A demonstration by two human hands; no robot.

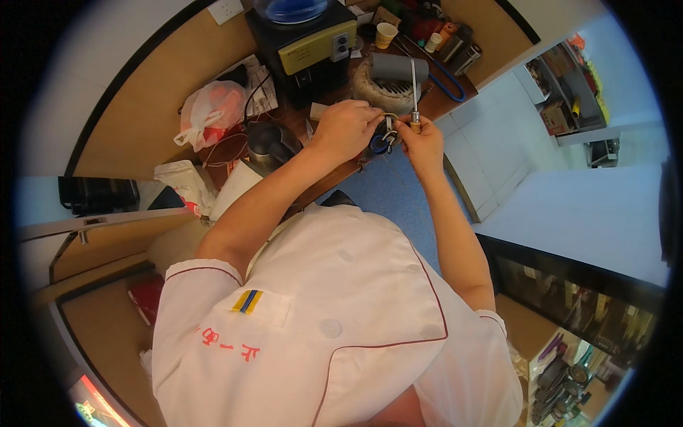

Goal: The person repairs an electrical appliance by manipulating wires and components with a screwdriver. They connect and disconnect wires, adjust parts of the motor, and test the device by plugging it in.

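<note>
My right hand (423, 146) is closed round the yellowish handle of a screwdriver (415, 121), whose long metal shaft points up. Its fingertips are beside a small dark device (383, 139) with pale metal parts, a blue piece and a thin yellow part at its top. My left hand (345, 130) has its fingers curled at the left of the device and pinches it near the yellow part. Both hands are over the front edge of the brown worktop. The details of the device are too small to make out.
On the worktop stand a black-and-gold appliance (316, 53), a metal kettle (268, 142), a plastic bag (210, 110), a round pale container (364, 89) with a grey roll, a paper cup (386, 35) and several bottles. A glass-fronted cabinet (562, 299) is at my right.
</note>
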